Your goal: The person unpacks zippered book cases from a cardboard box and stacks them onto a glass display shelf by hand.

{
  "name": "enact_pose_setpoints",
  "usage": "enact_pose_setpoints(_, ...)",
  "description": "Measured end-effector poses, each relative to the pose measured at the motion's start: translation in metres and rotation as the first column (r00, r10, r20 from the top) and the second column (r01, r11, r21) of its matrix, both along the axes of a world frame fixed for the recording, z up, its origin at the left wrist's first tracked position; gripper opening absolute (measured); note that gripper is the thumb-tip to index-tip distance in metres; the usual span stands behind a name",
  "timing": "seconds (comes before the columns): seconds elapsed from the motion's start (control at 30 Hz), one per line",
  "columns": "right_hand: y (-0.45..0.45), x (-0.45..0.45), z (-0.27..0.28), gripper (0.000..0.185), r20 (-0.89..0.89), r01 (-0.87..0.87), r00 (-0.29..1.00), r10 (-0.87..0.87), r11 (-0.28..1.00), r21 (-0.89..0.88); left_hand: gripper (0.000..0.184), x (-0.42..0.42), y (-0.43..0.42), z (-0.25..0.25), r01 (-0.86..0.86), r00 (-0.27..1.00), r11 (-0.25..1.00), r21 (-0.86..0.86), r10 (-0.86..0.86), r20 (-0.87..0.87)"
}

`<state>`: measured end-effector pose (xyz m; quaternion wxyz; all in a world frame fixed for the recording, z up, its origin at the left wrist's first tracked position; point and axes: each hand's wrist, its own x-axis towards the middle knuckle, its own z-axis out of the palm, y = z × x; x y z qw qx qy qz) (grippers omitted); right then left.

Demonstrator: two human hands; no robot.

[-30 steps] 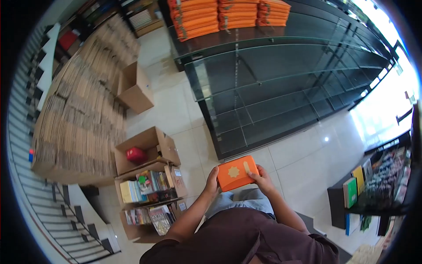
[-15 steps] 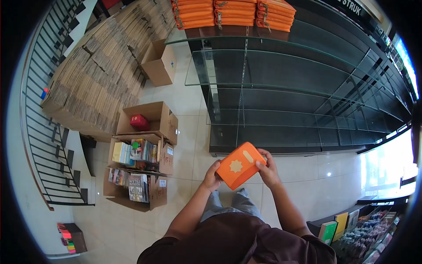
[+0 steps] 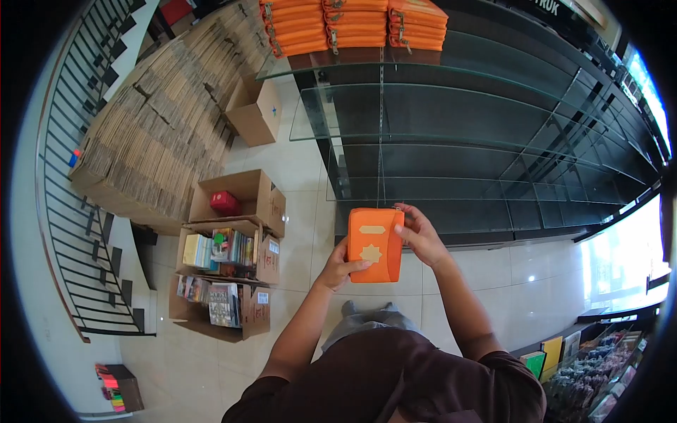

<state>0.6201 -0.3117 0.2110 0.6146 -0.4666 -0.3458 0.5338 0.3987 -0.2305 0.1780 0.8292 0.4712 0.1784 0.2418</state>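
An orange zip-up case (image 3: 376, 233) with a pale gold star and a gold label on its front stands nearly upright before me. My left hand (image 3: 337, 268) grips its lower left side, the thumb lying across the front near the star. At the upper right edge, my right hand (image 3: 421, 238) pinches the case by the zip, thumb in front and fingers behind. Similar orange zip-up cases (image 3: 356, 28) lie in three stacks on the top glass shelf (image 3: 465, 62), their zip pulls hanging toward me.
Glass shelves (image 3: 437, 134) on a dark unit rise ahead. To my left, open cardboard boxes hold a red item (image 3: 225, 203) and books (image 3: 224, 303). Flattened cardboard (image 3: 155, 113) is piled behind them, beside a stair railing (image 3: 63, 183). A display rack (image 3: 599, 366) is at lower right.
The case has turned from a slant to nearly upright and moved slightly up. Both hands have shifted with it, the left thumb now across its front. The view has tilted slightly.
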Motion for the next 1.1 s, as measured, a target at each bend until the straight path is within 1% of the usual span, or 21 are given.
enact_pose_setpoints(0.07,-0.001,-0.004,0.01,0.056,0.238,-0.1,0.968,0.078,0.992,0.08,0.069,-0.005,0.009,0.005,0.0,1.0,0.978,0.207,-0.001,0.002)
enact_pose_setpoints(0.1,-0.001,-0.005,0.012,0.064,0.174,-0.12,0.979,0.107,0.991,0.065,0.07,-0.008,0.015,0.012,0.022,1.0,0.951,0.309,-0.017,-0.018)
enact_pose_setpoints(0.13,-0.004,-0.009,0.014,0.065,0.275,-0.107,0.959,0.067,0.985,0.136,0.071,-0.01,0.022,0.018,0.045,0.999,0.912,0.408,-0.032,-0.04)
enact_pose_setpoints(0.2,-0.007,-0.014,0.023,0.068,0.464,-0.105,0.885,-0.04,0.954,0.282,0.075,-0.011,0.038,0.025,0.031,0.991,0.785,0.618,0.054,-0.119)
enact_pose_setpoints(0.23,-0.008,-0.019,0.039,0.062,0.517,-0.096,0.852,-0.076,0.95,0.298,0.076,-0.011,0.043,0.027,0.03,0.983,0.705,0.709,0.107,-0.148)
enact_pose_setpoints(0.3,-0.006,-0.024,0.049,0.058,0.7,-0.109,0.645,-0.306,0.87,0.481,0.072,0.0,0.042,0.019,-0.2,0.977,0.872,0.446,0.215,0.017)
enact_pose_setpoints(0.33,-0.006,-0.025,0.05,0.055,0.745,-0.137,0.515,-0.425,0.817,0.561,0.07,0.003,0.041,0.016,-0.295,0.955,0.913,0.283,0.283,0.083)
enact_pose_setpoints(0.37,-0.007,-0.026,0.049,0.053,0.736,-0.139,0.494,-0.464,0.793,0.593,0.067,0.001,0.04,0.015,-0.193,0.975,0.981,0.024,0.189,0.12)
enact_pose_setpoints(0.4,-0.008,-0.026,0.046,0.052,0.725,-0.143,0.472,-0.501,0.768,0.624,0.065,-0.003,0.038,0.019,-0.063,0.978,0.971,-0.232,0.107,0.181)
enact_pose_setpoints(0.43,-0.009,-0.027,0.043,0.05,0.713,-0.15,0.449,-0.538,0.742,0.654,0.065,-0.005,0.036,0.023,0.086,0.964,0.883,-0.461,0.042,0.261)
enact_pose_setpoints(0.53,-0.013,-0.032,0.026,0.039,0.659,-0.198,0.378,-0.65,0.639,0.744,0.061,-0.008,0.02,0.057,0.238,0.935,0.82,-0.521,-0.049,0.352)
enact_pose_setpoints(0.57,-0.016,-0.033,0.022,0.029,0.679,-0.212,0.352,-0.644,0.652,0.728,0.058,-0.007,0.02,0.055,0.155,0.965,0.869,-0.47,-0.033,0.259)
enact_pose_setpoints(0.63,-0.02,-0.036,0.018,0.029,0.683,-0.201,0.337,-0.649,0.659,0.725,0.054,-0.004,0.02,0.048,0.0,0.997,0.941,-0.338,0.026,0.073)
enact_pose_setpoints(0.77,-0.024,-0.041,0.014,0.033,0.713,-0.112,0.319,-0.625,0.722,0.683,0.052,-0.001,0.018,0.038,-0.021,0.991,0.947,-0.32,0.061,0.117)
enact_pose_setpoints(0.83,-0.027,-0.039,0.01,0.043,0.715,-0.021,0.463,-0.525,0.799,0.601,0.051,0.004,0.013,0.038,-0.075,0.982,0.952,-0.298,0.123,0.146)
enact_pose_setpoints(0.87,-0.027,-0.038,0.009,0.048,0.701,0.016,0.532,-0.475,0.833,0.553,0.05,0.005,0.013,0.041,-0.118,0.979,0.967,-0.227,0.152,0.137)
enact_pose_setpoints(0.93,-0.031,-0.034,0.006,0.058,0.496,0.105,0.793,-0.354,0.881,0.461,0.049,0.006,0.012,0.055,-0.202,0.969,0.976,-0.083,0.211,0.125)
enact_pose_setpoints(0.97,-0.033,-0.033,0.006,0.063,0.359,0.134,0.887,-0.291,0.905,0.403,0.049,0.007,0.013,0.061,-0.228,0.972,0.973,0.045,0.225,0.076)
enact_pose_setpoints(1.03,-0.028,-0.033,0.012,0.065,0.213,0.116,0.958,-0.194,0.937,0.33,0.049,0.009,0.014,0.073,-0.253,0.963,0.921,0.297,0.27,-0.015)
enact_pose_setpoints(1.07,-0.026,-0.034,0.014,0.067,0.133,0.101,0.98,-0.145,0.951,0.294,0.049,0.012,0.011,0.081,-0.239,0.956,0.894,0.378,0.284,-0.069)
enact_pose_setpoints(1.1,-0.023,-0.037,0.012,0.065,0.128,0.095,0.982,-0.135,0.954,0.283,0.048,0.016,0.006,0.09,-0.218,0.945,0.863,0.456,0.303,-0.121)
